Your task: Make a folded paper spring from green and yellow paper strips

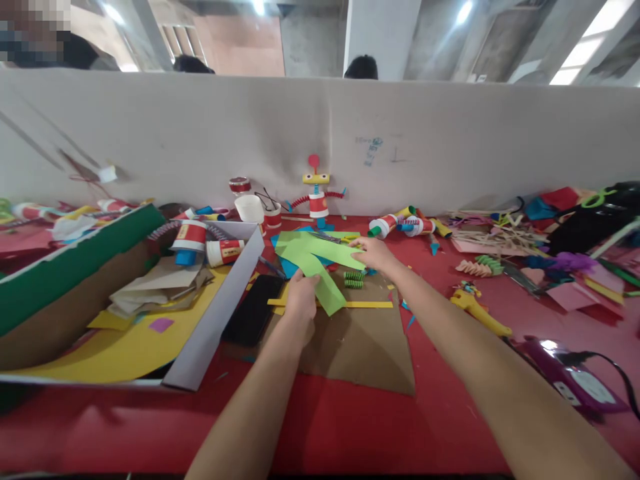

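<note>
A light green sheet of paper [326, 288], with two long strips spreading from its left part, lies in front of me above a brown cardboard piece [360, 353]. My left hand [301, 300] is closed at the paper's near edge, thumb toward the lower strip. My right hand [376, 255] pinches the right end of the upper strip. Just behind those fingers lie scissors [345, 238] with yellow handles, on the paper and blue sheets [290, 268]. Two coiled green paper springs [354, 280] sit between the strips. A narrow yellow strip [365, 305] crosses the cardboard.
Left stands an open box [215, 320] holding paper scraps and cup figures, beside a black phone [253, 310]. A finished cup robot [318, 203] stands at the back by a white partition [225, 133]. Rightward lie a yellow glue gun [480, 313], a purple corded device [575, 377] and craft sticks [493, 233].
</note>
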`<action>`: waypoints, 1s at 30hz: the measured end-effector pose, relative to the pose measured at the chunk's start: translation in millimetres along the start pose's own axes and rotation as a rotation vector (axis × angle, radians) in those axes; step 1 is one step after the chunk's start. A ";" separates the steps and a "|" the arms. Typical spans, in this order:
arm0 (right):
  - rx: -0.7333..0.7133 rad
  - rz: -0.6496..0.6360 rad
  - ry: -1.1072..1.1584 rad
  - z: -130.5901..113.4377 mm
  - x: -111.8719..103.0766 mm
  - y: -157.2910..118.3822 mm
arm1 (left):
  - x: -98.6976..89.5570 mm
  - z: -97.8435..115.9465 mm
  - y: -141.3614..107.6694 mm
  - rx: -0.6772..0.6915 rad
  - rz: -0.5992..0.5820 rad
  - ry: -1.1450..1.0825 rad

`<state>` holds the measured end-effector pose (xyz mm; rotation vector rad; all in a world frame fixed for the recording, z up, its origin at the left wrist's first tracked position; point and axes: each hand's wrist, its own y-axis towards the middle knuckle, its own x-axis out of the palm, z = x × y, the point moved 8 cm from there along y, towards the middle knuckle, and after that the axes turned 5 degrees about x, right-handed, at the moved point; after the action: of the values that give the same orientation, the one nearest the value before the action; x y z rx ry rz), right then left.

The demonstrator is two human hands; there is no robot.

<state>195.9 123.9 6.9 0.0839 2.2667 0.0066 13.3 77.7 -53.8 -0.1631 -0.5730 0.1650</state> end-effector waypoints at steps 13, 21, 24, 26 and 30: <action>0.014 -0.140 0.705 -7.5 29.2 -98.8 | 32.9 33.9 -25.1 0.128 -0.215 -0.164; -0.225 0.332 0.100 26.3 -35.3 -166.9 | -28.7 88.0 -43.3 0.269 -0.048 -0.146; -0.309 0.429 -0.002 34.0 -39.8 -195.1 | -61.8 79.9 -60.9 0.214 0.008 -0.069; -0.362 0.464 -0.062 36.5 -37.5 -209.2 | -78.8 76.9 -73.8 0.231 0.009 0.032; -0.446 0.441 -0.162 36.6 -26.3 -223.2 | -96.5 86.4 -92.5 0.399 -0.038 0.538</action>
<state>227.7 -101.4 -3.9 0.3307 1.9935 0.7067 -104.0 -22.4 -14.5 0.1893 -0.0010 0.1858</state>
